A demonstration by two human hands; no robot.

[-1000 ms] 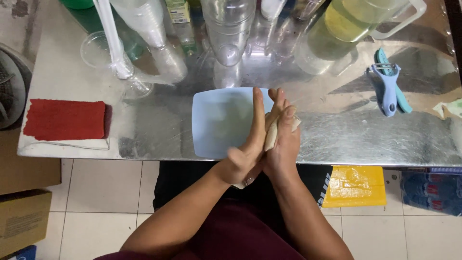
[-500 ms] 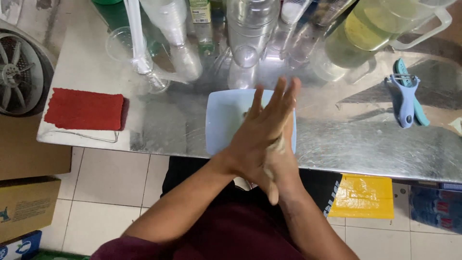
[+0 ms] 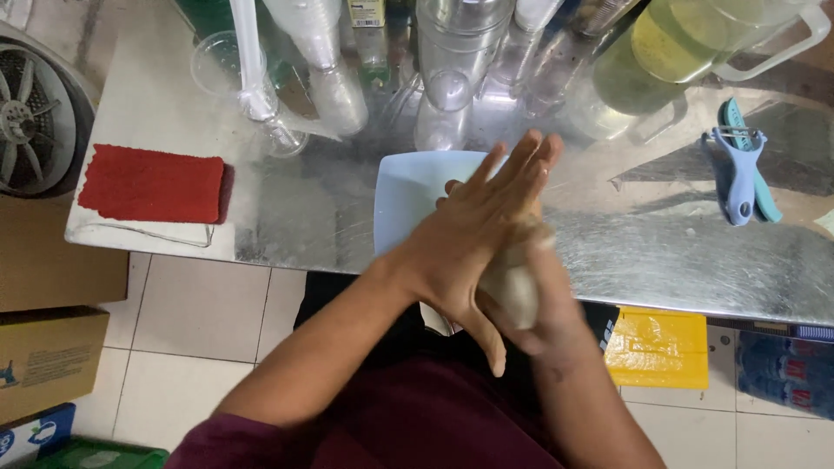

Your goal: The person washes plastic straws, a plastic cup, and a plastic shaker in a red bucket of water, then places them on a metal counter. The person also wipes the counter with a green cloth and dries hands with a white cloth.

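My left hand [image 3: 486,224] lies flat, fingers stretched toward the far side, on top of a pale lump of dough [image 3: 512,291]. My right hand [image 3: 556,323] is underneath, blurred, cupping the dough from below. The dough is pressed between both palms at the table's near edge. Just beyond the hands, a light blue square plate [image 3: 413,187] rests on the steel table [image 3: 660,252], partly hidden by my left hand. I cannot see anything on the plate's visible part.
A red cloth [image 3: 152,184] lies at the table's left end. A blue peeler [image 3: 738,174] lies at the right. Clear plastic cups [image 3: 452,95] and a pitcher of yellowish liquid [image 3: 669,52] line the back. A fan [image 3: 30,122], cardboard boxes [image 3: 43,347] and a yellow packet [image 3: 658,347] are lower down.
My hands went from upright, palm to palm, to tilted. The left hand slid forward over the dough while the right drew back toward my body.
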